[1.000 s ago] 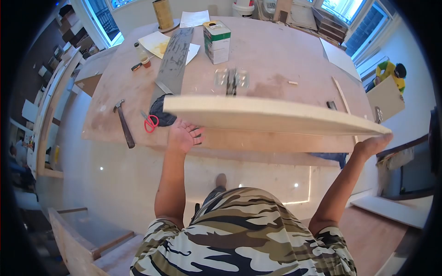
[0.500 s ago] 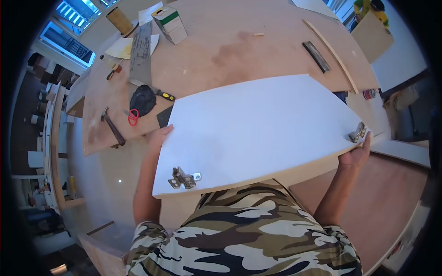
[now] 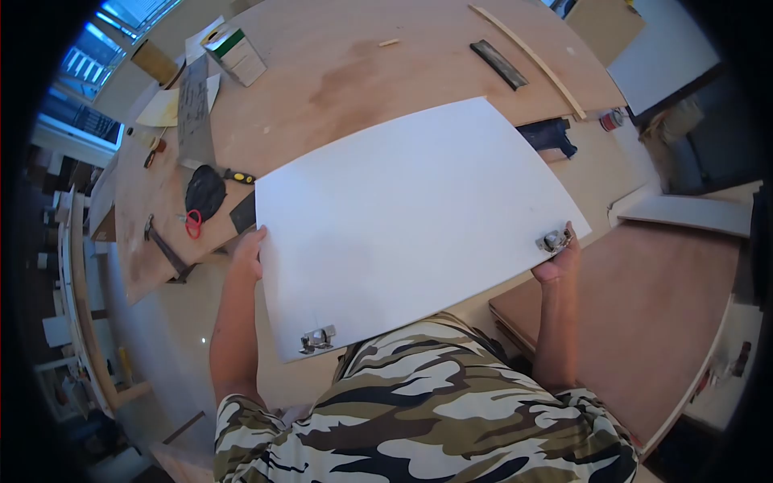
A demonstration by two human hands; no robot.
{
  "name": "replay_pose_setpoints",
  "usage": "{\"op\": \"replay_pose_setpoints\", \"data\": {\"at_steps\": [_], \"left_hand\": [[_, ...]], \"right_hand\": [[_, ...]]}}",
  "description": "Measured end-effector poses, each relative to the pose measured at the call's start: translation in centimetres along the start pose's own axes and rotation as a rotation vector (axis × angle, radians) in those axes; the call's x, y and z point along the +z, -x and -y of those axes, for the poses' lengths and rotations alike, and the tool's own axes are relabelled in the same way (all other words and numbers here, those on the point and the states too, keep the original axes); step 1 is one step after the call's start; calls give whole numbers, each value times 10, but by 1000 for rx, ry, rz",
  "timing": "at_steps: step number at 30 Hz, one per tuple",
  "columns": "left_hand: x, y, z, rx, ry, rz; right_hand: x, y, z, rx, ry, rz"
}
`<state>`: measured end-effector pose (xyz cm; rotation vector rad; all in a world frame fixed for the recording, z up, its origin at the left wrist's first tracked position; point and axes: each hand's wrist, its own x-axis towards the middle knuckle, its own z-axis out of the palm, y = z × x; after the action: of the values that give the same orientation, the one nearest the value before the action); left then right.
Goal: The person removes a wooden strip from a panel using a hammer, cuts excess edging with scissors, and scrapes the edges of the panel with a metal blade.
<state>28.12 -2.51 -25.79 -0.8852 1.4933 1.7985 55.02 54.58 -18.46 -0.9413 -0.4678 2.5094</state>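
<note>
Between my two hands is a white cabinet door (image 3: 411,209), tilted, its far part over the worktable's near edge and its near edge against my body. My left hand (image 3: 251,249) grips the left edge, thumb on top, fingers hidden underneath. At the right near corner my right hand (image 3: 560,259) is closed round the edge, beside a metal hinge (image 3: 553,241). Another metal hinge (image 3: 317,339) sits at the left near corner of the door.
On the wooden worktable (image 3: 298,121) lie a hammer (image 3: 167,251), red-handled scissors (image 3: 193,224), a black bundle (image 3: 205,193), a long grey board (image 3: 194,113) and a green-and-white box (image 3: 234,55). A wood strip (image 3: 531,60) lies at the right. A brown panel (image 3: 644,314) stands at my right.
The door has swung and tilted in my hands, its right end now closer in and its surface facing me more. The whole view has turned rightward. Both hands keep their hold.
</note>
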Motion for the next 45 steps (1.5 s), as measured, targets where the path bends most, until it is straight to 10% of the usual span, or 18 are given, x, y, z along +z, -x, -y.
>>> {"op": "replay_pose_setpoints", "data": {"at_steps": [25,34,45], "left_hand": [[10,-3,-13,390,-109,-177],[56,169,-117,1037,21,-361],[78,165,-210,1471,127,-336]], "right_hand": [[-7,62,-95,87,93,271],[60,7,-117,179,-113,409],[225,-187,-228,26,-143,338]]}}
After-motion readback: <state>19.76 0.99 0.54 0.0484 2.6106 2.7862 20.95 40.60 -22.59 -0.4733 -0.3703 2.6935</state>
